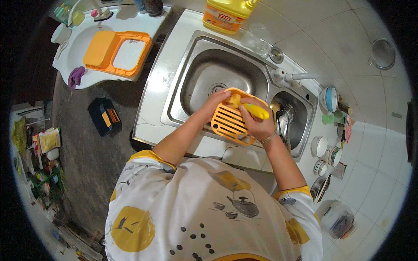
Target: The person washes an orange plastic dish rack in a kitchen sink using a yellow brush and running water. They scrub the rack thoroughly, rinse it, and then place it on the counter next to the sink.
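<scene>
Over the front rim of the larger sink basin [200,71], my left hand [214,105] is closed on the left edge of an orange slotted plastic tray [228,123]. The tray is tilted, its slotted face turned up. My right hand [260,124] is wrapped around a yellow-handled tool [257,111]. A paler yellow block, perhaps the tool's head, sits against the tray's upper part between my hands. Whether it is a sponge or bristles I cannot tell. Part of the tray's right side is hidden by my right hand.
Utensils lie in the smaller basin [300,126] on the right, near the faucet [285,77]. A yellow detergent jug [226,17] stands behind the sink. Bowls [319,146] line the right counter. At left, a washbasin [78,50] bears an orange frame and box [101,48].
</scene>
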### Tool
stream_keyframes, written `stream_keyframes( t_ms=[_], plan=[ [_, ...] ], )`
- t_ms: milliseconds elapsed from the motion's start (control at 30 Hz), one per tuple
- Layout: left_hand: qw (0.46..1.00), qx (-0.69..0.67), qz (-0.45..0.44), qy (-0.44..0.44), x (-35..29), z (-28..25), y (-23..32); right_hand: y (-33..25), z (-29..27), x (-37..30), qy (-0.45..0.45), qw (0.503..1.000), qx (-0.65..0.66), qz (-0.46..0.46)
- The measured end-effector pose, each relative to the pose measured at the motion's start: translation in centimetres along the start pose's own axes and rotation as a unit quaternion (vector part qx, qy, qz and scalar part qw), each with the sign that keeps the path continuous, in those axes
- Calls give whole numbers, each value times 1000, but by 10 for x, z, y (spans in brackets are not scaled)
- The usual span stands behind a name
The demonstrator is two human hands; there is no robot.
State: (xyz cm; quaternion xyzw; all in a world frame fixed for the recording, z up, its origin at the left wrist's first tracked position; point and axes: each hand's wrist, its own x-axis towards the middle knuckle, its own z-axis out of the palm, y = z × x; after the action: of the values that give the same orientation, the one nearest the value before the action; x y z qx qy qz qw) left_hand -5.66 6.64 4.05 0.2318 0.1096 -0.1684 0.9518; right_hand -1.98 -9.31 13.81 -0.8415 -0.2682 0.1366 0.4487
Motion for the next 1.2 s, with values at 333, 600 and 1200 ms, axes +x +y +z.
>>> stream_keyframes(
  t_ms=[333,600,1200],
  plan=[
    [991,72,83,78,10,-16,-16,-6,-16,4,-17,989,103,102],
    [964,168,158,134,20,-4,-21,-1,16,8,-29,980,-146,-134],
    [994,50,79,48,9,-12,-20,10,10,8,-18,993,82,80]
  ],
)
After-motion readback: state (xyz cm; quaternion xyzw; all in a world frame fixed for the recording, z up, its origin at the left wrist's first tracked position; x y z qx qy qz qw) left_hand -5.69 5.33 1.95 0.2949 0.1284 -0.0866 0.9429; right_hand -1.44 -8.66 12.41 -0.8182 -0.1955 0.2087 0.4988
